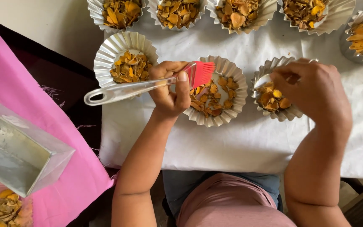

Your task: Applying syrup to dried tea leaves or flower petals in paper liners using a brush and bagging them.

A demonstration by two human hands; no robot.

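While the left hand (171, 90) closes its grip on a red silicone brush (148, 86), handle lying leftward, bristles over the middle foil cup (236, 90), the right hand (311, 90) pinches the neighbouring foil cup's (262, 73) rim.

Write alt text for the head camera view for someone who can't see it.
Seen from above, the left hand holds a clear-handled brush with red bristles over a fluted foil cup of orange-yellow dried slices, while the right hand reaches into the neighbouring foil cup. More filled cups sit on white paper.
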